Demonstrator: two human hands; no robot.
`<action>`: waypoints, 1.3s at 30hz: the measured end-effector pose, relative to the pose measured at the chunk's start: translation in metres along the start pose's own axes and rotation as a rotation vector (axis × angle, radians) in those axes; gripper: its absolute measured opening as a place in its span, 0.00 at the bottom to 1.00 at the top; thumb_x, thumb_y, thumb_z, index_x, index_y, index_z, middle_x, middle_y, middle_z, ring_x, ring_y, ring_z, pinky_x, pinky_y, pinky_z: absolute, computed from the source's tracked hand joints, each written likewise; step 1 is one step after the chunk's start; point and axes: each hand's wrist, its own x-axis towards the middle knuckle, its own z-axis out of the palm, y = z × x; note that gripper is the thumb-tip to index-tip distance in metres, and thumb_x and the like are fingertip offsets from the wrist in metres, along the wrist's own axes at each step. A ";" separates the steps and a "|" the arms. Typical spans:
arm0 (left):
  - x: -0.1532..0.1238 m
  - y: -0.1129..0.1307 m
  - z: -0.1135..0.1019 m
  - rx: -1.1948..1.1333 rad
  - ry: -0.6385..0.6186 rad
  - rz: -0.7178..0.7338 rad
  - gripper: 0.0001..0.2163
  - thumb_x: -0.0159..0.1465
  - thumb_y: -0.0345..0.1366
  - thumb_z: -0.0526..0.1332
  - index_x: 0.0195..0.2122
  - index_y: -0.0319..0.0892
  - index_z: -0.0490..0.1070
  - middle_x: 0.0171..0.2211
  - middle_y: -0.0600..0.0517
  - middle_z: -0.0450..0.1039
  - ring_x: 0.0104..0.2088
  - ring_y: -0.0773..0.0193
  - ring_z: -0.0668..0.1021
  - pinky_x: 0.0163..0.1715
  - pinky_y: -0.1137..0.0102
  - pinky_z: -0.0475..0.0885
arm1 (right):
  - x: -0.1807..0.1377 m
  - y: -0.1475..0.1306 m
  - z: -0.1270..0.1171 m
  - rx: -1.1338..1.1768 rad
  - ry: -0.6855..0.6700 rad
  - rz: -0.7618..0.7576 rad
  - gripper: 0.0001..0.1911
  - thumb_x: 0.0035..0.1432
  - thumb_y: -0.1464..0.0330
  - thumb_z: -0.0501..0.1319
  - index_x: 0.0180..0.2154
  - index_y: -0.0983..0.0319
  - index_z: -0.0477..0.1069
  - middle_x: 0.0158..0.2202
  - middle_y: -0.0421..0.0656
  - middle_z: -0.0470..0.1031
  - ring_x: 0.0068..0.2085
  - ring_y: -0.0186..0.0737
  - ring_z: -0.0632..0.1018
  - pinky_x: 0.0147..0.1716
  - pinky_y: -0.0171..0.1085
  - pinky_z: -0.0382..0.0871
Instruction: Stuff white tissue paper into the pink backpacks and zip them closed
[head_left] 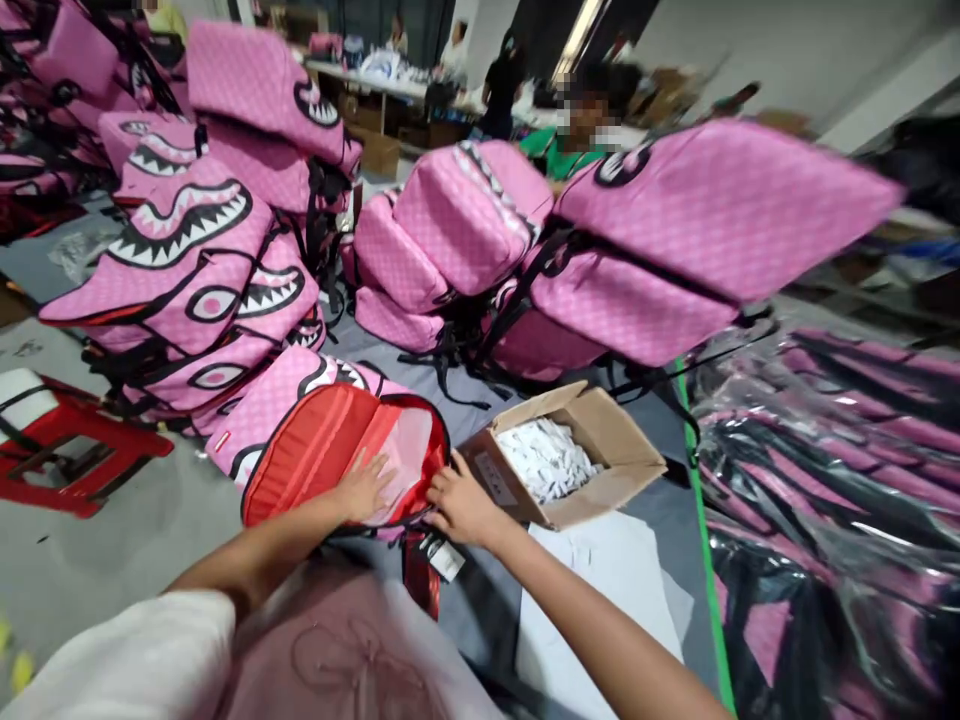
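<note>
Backpacks in pink quilted fabric with shark-mouth prints fill the scene, and the one being handled, the open backpack (330, 450), lies near the middle just in front of the person, its red lining turned up. The left hand (365, 487) lies flat on that lining with the fingers spread, pressing down and gripping nothing. The right hand (459, 505) sits at the bag's right edge beside the zip, fingers curled; it seems to pinch the rim or the lining there, though the blur makes that uncertain. A hang tag (445, 560) dangles below the bag's near edge.

Just right of the right hand stands a cardboard box (622, 460), flaps open, holding a heap of small white packets (546, 458). To the left and far behind, stacked backpacks (187, 260) lean in piles, and more (675, 250) rise far right. Bagged backpacks in clear plastic (832, 520) lie along the right. A red stool (67, 450) stands at the left. A person in a green shirt (570, 150) sits beyond the piles.
</note>
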 end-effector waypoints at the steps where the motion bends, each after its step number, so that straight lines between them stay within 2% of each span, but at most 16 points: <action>1: -0.002 -0.002 0.005 -0.006 -0.010 0.021 0.32 0.67 0.48 0.57 0.70 0.44 0.51 0.71 0.38 0.44 0.71 0.50 0.49 0.68 0.49 0.41 | -0.007 0.001 0.003 -0.001 0.028 -0.014 0.14 0.65 0.61 0.57 0.41 0.62 0.77 0.39 0.49 0.76 0.49 0.51 0.72 0.66 0.65 0.41; 3: -0.001 -0.004 0.010 -0.006 -0.025 0.052 0.35 0.63 0.47 0.62 0.69 0.44 0.52 0.71 0.37 0.43 0.71 0.49 0.47 0.68 0.48 0.37 | -0.012 0.002 0.010 -0.029 0.070 -0.030 0.09 0.64 0.69 0.56 0.40 0.62 0.76 0.38 0.48 0.75 0.49 0.50 0.72 0.66 0.63 0.41; 6: 0.011 0.000 0.005 0.005 -0.008 0.063 0.34 0.58 0.41 0.68 0.65 0.42 0.61 0.68 0.36 0.52 0.69 0.46 0.55 0.68 0.49 0.41 | -0.011 0.002 0.021 -0.060 0.115 -0.008 0.12 0.62 0.76 0.53 0.37 0.61 0.75 0.37 0.47 0.74 0.49 0.49 0.71 0.67 0.62 0.40; 9: 0.031 0.007 -0.011 0.002 0.097 0.014 0.19 0.65 0.38 0.60 0.57 0.37 0.69 0.61 0.36 0.64 0.63 0.47 0.66 0.66 0.49 0.48 | -0.008 0.001 0.026 -0.059 0.154 0.009 0.13 0.62 0.77 0.53 0.37 0.61 0.74 0.37 0.46 0.74 0.49 0.48 0.71 0.67 0.61 0.40; 11: 0.046 0.011 -0.018 -0.015 0.177 -0.014 0.16 0.69 0.32 0.50 0.55 0.36 0.69 0.59 0.37 0.67 0.61 0.52 0.68 0.65 0.54 0.53 | -0.006 0.000 0.026 -0.065 0.166 0.012 0.13 0.62 0.78 0.53 0.37 0.61 0.74 0.37 0.46 0.74 0.49 0.48 0.71 0.67 0.61 0.39; 14: 0.066 0.013 -0.013 -0.060 0.237 -0.022 0.20 0.70 0.29 0.47 0.62 0.35 0.62 0.64 0.38 0.60 0.65 0.55 0.62 0.65 0.60 0.55 | -0.007 -0.002 0.026 -0.084 0.177 0.019 0.12 0.63 0.78 0.54 0.36 0.61 0.74 0.36 0.45 0.74 0.48 0.47 0.71 0.67 0.60 0.39; 18: 0.076 0.014 0.011 -0.136 0.238 0.000 0.28 0.69 0.44 0.55 0.67 0.37 0.55 0.70 0.38 0.49 0.70 0.51 0.53 0.68 0.57 0.51 | -0.011 -0.010 0.026 -0.063 0.193 0.041 0.08 0.66 0.72 0.57 0.36 0.62 0.75 0.35 0.43 0.75 0.46 0.45 0.72 0.65 0.58 0.41; 20: 0.075 0.015 0.020 -0.163 0.255 -0.015 0.28 0.70 0.45 0.53 0.67 0.37 0.55 0.70 0.38 0.47 0.70 0.50 0.51 0.68 0.56 0.50 | -0.012 -0.014 0.024 -0.020 0.191 0.101 0.12 0.68 0.65 0.57 0.35 0.62 0.75 0.35 0.44 0.76 0.45 0.45 0.73 0.62 0.57 0.47; 22: 0.073 0.015 0.025 -0.171 0.273 -0.024 0.26 0.71 0.42 0.49 0.68 0.37 0.53 0.71 0.39 0.44 0.71 0.53 0.49 0.68 0.57 0.48 | -0.009 -0.017 0.022 -0.004 0.175 0.161 0.18 0.70 0.60 0.54 0.34 0.63 0.76 0.34 0.46 0.76 0.43 0.46 0.73 0.59 0.56 0.51; 25: 0.072 0.012 0.031 -0.148 0.252 0.031 0.29 0.70 0.43 0.53 0.70 0.41 0.49 0.72 0.42 0.39 0.72 0.52 0.44 0.69 0.56 0.43 | -0.002 -0.017 0.018 -0.019 0.157 0.168 0.19 0.70 0.60 0.53 0.35 0.64 0.77 0.33 0.47 0.77 0.42 0.46 0.74 0.60 0.57 0.50; 27: 0.073 0.010 0.037 -0.127 0.210 0.081 0.34 0.66 0.46 0.58 0.70 0.43 0.49 0.72 0.40 0.39 0.72 0.49 0.44 0.69 0.53 0.41 | -0.001 -0.015 0.017 -0.024 0.165 0.141 0.17 0.69 0.60 0.55 0.36 0.63 0.77 0.33 0.45 0.77 0.41 0.45 0.74 0.62 0.58 0.45; 30: 0.074 0.009 0.047 -0.104 0.173 0.100 0.36 0.65 0.48 0.60 0.70 0.41 0.51 0.71 0.36 0.43 0.71 0.46 0.47 0.68 0.50 0.42 | -0.003 -0.011 0.020 -0.030 0.173 0.111 0.17 0.70 0.61 0.54 0.34 0.62 0.76 0.33 0.44 0.76 0.41 0.45 0.74 0.64 0.59 0.40; 33: 0.075 0.012 0.048 -0.093 0.202 0.096 0.32 0.67 0.46 0.57 0.69 0.41 0.53 0.71 0.39 0.42 0.71 0.48 0.45 0.69 0.50 0.39 | -0.006 -0.010 0.024 -0.024 0.178 0.102 0.17 0.69 0.60 0.55 0.36 0.62 0.76 0.33 0.44 0.76 0.42 0.45 0.74 0.65 0.59 0.41; 36: 0.082 0.017 0.040 -0.090 0.262 0.090 0.29 0.70 0.42 0.50 0.70 0.41 0.48 0.72 0.43 0.37 0.72 0.54 0.41 0.69 0.54 0.37 | -0.005 -0.011 0.026 -0.020 0.191 0.105 0.16 0.69 0.61 0.55 0.35 0.62 0.76 0.33 0.44 0.76 0.42 0.45 0.74 0.65 0.59 0.42; 39: 0.093 0.021 0.038 -0.093 0.268 0.061 0.30 0.68 0.39 0.52 0.70 0.37 0.49 0.72 0.38 0.37 0.72 0.48 0.42 0.69 0.49 0.38 | -0.004 -0.012 0.026 -0.017 0.201 0.113 0.16 0.69 0.61 0.55 0.33 0.62 0.75 0.33 0.44 0.76 0.42 0.45 0.74 0.65 0.59 0.44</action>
